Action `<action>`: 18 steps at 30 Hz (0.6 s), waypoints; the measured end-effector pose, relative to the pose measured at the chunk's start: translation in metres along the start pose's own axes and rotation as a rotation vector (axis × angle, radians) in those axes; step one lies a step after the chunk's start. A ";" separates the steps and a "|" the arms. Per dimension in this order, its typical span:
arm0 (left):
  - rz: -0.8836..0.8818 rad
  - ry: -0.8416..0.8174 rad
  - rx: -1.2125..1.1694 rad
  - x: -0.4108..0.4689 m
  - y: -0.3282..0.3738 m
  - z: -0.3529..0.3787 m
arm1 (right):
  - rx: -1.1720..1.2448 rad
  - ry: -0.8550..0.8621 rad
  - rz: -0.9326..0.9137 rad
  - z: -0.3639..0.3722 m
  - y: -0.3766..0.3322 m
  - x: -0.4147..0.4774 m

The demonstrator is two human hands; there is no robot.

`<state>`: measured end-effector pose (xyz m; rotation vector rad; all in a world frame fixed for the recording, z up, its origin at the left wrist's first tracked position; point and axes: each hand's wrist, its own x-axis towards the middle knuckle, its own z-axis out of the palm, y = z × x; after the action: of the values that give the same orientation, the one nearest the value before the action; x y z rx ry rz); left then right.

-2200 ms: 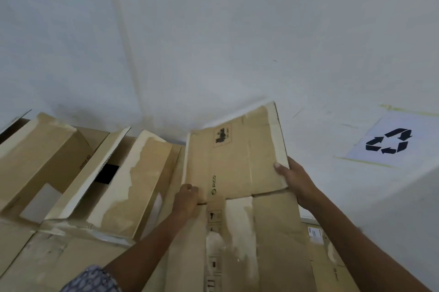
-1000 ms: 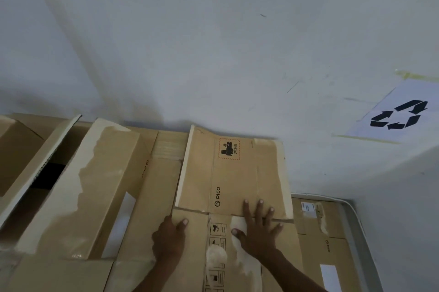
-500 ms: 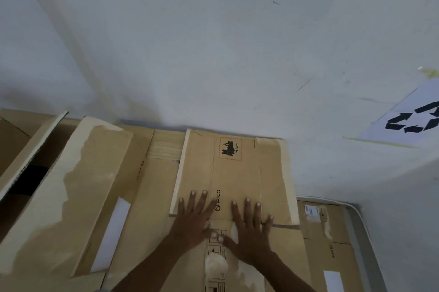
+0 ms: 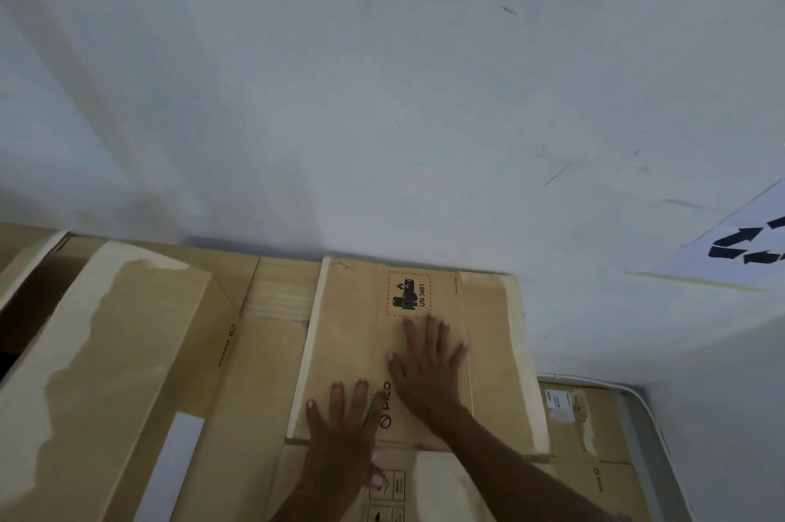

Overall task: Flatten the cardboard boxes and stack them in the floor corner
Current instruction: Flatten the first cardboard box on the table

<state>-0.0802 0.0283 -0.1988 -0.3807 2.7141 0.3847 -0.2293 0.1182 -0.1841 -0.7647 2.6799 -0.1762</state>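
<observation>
Both hands lie flat, palms down, on the flattened cardboard box (image 4: 348, 334) and grasp nothing. The left hand (image 4: 344, 432) has straight, slightly spread fingers and rests across the near edge of the box's upper panel, close to its near-left corner. The right hand (image 4: 429, 360) reaches further in, its forearm crossing the near edge from the right. Its fingers are fanned out and pressed on the middle of the panel, with the fingertips ending just below the orange-bordered UN 3481 label (image 4: 408, 294). The PICO logo (image 4: 385, 404) shows between the two hands. The box lies on a pile of flattened cardboard (image 4: 272, 360), its far edge against the white wall (image 4: 382, 96). Left of it is a carton with torn facing (image 4: 119, 351), a dark opening showing at its left. At the right, lower down, another flattened box (image 4: 594, 449) lies beside a grey cable duct (image 4: 637, 428). A recycling sign (image 4: 747, 249) is taped to the side wall.
</observation>
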 end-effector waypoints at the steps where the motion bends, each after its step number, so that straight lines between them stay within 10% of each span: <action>1: -0.006 -0.018 -0.003 0.003 0.000 0.000 | 0.008 0.012 -0.001 -0.007 0.000 0.018; 11: -0.024 0.216 0.067 0.026 0.004 0.001 | 0.052 -0.053 0.017 -0.044 0.002 0.094; 18: -0.113 -0.013 0.025 0.027 0.019 -0.003 | 0.058 -0.203 0.092 -0.067 -0.014 0.111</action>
<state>-0.1114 0.0394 -0.2030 -0.5193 2.6673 0.3200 -0.3350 0.0490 -0.1509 -0.6054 2.5004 -0.1439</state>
